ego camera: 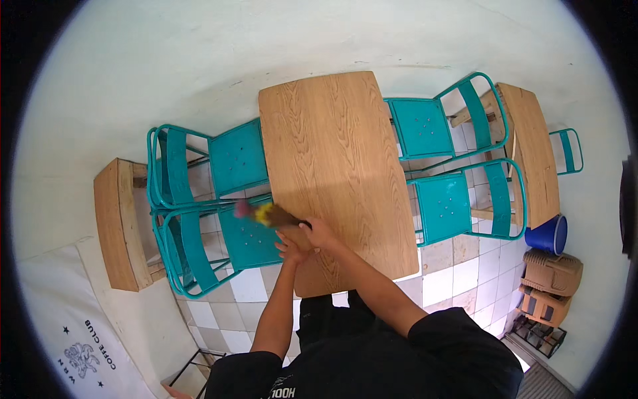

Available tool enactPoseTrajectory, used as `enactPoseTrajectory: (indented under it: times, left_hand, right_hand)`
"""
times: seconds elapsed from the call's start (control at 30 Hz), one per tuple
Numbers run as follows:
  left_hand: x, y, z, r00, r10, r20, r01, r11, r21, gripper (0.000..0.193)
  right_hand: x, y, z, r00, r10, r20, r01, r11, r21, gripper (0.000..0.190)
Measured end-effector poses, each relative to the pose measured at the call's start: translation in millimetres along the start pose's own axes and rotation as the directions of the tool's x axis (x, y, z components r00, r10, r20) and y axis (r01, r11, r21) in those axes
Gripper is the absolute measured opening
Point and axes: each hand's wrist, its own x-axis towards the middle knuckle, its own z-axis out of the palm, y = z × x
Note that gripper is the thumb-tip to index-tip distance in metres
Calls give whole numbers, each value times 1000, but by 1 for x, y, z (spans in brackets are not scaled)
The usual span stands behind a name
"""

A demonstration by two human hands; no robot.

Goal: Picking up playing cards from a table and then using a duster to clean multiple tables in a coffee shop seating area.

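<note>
A feather duster [280, 217], blurred by motion, has a dark handle and brown, yellow and pink bands. Its handle is in my right hand [320, 233], above the near left part of a wood-grain table [344, 164]. The duster's pink tip reaches past the table's left edge, over the seat of a teal metal chair [254, 237]. Just below the duster is my left hand [294, 251], at the table's left edge with fingers apart and nothing visible in it. Whether it touches the tabletop, I cannot tell.
Teal metal chairs [443, 204] flank the table on both sides. More wooden tables stand left [117, 224] and right [531, 154]. At right are a blue drum [548, 235] and brown plastic items [551, 274]. A printed white banner [75, 319] hangs lower left, near a black metal frame [187, 368].
</note>
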Motion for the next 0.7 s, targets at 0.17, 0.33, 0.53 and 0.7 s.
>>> enactPoseTrajectory:
  times: [0.17, 0.33, 0.53, 0.7]
  left_hand:
    - [-10, 5, -1, 998, 55, 33, -56, 998, 32, 166]
    - [-8, 5, -7, 998, -1, 57, -3, 997, 80, 164]
    - [-9, 2, -3, 996, 8, 83, -15, 996, 86, 160]
    - [25, -49, -8, 998, -60, 9, 59, 994, 97, 146]
  right_hand:
    - [-23, 47, -54, 877, 278, -391, -183, 947, 263, 41]
    - [-19, 90, -88, 439, 489, -753, -201, 871, 449, 50]
    - [-39, 30, -4, 875, 417, -246, -379, 906, 188, 46]
    - [-65, -6, 16, 996, -62, 59, 61, 998, 17, 38]
